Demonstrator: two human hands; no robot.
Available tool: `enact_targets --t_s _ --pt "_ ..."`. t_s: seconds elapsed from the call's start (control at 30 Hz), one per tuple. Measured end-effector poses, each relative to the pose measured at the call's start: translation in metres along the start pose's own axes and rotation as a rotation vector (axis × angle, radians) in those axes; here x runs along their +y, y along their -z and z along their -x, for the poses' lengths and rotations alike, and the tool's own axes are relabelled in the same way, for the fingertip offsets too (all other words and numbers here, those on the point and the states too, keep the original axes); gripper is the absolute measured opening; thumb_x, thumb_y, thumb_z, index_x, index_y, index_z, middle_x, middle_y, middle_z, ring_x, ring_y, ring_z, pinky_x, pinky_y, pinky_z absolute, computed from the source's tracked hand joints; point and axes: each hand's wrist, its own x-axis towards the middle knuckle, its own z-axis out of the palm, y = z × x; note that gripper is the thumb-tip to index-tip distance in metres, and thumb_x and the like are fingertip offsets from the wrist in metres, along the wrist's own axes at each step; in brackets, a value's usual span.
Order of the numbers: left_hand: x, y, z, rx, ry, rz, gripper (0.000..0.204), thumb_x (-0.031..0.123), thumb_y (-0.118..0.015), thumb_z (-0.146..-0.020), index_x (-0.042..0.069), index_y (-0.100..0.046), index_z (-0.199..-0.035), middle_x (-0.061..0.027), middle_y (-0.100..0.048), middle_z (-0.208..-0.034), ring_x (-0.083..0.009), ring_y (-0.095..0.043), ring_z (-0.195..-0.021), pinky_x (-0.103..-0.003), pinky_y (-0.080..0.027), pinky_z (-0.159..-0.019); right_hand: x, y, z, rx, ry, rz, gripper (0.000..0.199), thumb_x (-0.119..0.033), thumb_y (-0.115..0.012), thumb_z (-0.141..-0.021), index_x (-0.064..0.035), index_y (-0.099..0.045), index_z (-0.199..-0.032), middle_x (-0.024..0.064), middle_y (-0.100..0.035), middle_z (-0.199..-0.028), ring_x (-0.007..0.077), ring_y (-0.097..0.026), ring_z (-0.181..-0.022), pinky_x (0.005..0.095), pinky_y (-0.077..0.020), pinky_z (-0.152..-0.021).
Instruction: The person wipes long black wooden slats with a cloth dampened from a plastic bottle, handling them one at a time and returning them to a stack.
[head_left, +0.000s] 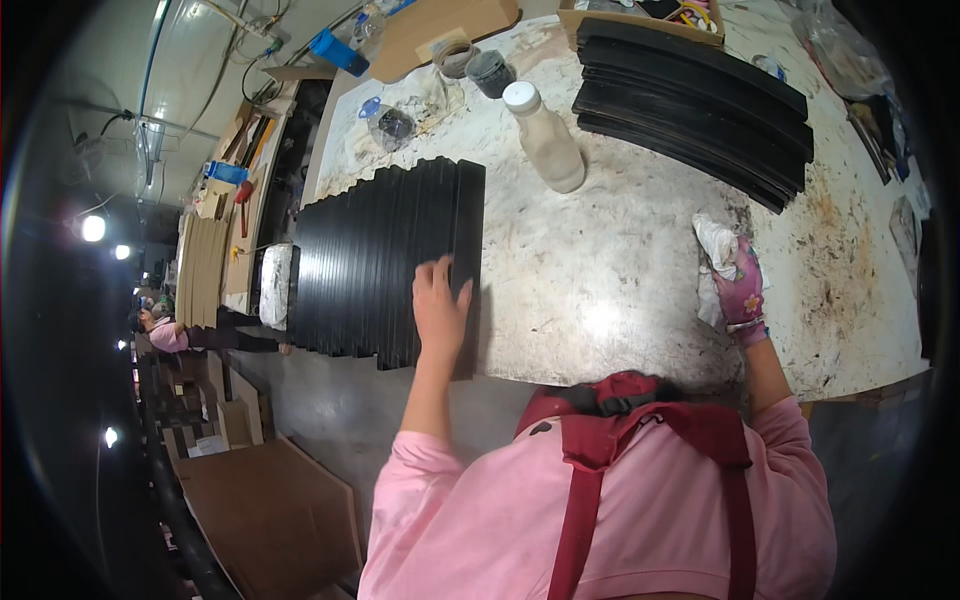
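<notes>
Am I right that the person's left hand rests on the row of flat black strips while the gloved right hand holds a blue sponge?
Not quite: in the head view the gloved right hand holds a crumpled white cloth, not a blue sponge. The left hand does rest on the row of flat black strips.

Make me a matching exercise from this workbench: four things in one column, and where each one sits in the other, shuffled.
Things
1. left hand
2. right hand
3. plastic bottle
4. stack of curved black strips

Places
A. far right part of the table
B. flat on the row of black strips laid side by side
C. upright near the table's middle, white cap on
D. gloved, on a white rag

Pairs: 1-B, 2-D, 3-C, 4-A
</notes>
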Motion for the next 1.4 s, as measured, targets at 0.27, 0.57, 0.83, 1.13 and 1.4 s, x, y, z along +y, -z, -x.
enact_targets --t_s 0.27,0.57,0.83,1.13,1.4 --pt "0.079 -0.085 -0.143 0.103 -0.076 0.583 0.095 0.024 -0.082 -0.067 -0.007 -0.028 -0.138 -0.025 -0.046 -0.132 -0.0338 -0.048 -0.121 -0.039 -0.038 -0.102 -0.023 0.001 -0.01 -0.006 -0.008 -0.007 0.045 -0.013 -0.07 -0.074 0.0028 -0.055 -0.113 0.0212 -0.059 -0.111 0.0393 -0.055 -0.104 0.0437 -0.0429 -0.091" --pt "0.069 -0.123 -0.212 0.136 0.077 0.765 0.078 0.024 -0.082 -0.068 -0.002 -0.042 -0.13 -0.0146 -0.057 -0.114 -0.024 -0.055 -0.105 -0.034 -0.044 -0.092 -0.045 0.014 -0.017 -0.075 -0.064 0.03 0.036 -0.014 -0.066 -0.076 0.0017 -0.058 -0.108 0.0214 -0.058 -0.108 0.0402 -0.054 -0.101 0.0425 -0.0438 -0.088" --pt "0.014 -0.121 -0.231 0.148 -0.067 0.55 0.076 0.029 -0.075 -0.075 -0.007 -0.039 -0.132 -0.0226 -0.05 -0.125 -0.035 -0.047 -0.119 -0.04 -0.037 -0.1 -0.048 0.004 -0.015 -0.007 -0.058 0.048 0.03 -0.015 -0.064 -0.08 0.0013 -0.06 -0.105 0.0211 -0.059 -0.105 0.0392 -0.056 -0.097 0.0422 -0.0449 -0.084" --pt "-0.019 -0.031 -0.048 -0.572 -0.694 -0.303 0.019 0.012 -0.055 -0.076 0.008 -0.06 -0.095 -0.007 -0.057 -0.103 -0.023 -0.052 -0.106 -0.044 -0.036 -0.1 -0.043 0.007 -0.012 0.039 0.012 0.148 0.033 -0.013 -0.069 -0.074 0.0014 -0.061 -0.102 0.0178 -0.058 -0.103 0.036 -0.057 -0.094 0.0436 -0.0458 -0.081" --pt "0.047 -0.047 -0.128 -0.64 -0.534 -0.023 0.033 0.017 -0.066 -0.079 0.002 -0.057 -0.107 -0.015 -0.059 -0.1 -0.0326 -0.06 -0.093 -0.041 -0.048 -0.079 -0.047 0.011 -0.019 0.046 0.005 0.143 0.025 -0.023 -0.061 -0.085 0.0001 -0.061 -0.093 0.0202 -0.06 -0.089 0.0374 -0.057 -0.083 0.0427 -0.0468 -0.073"
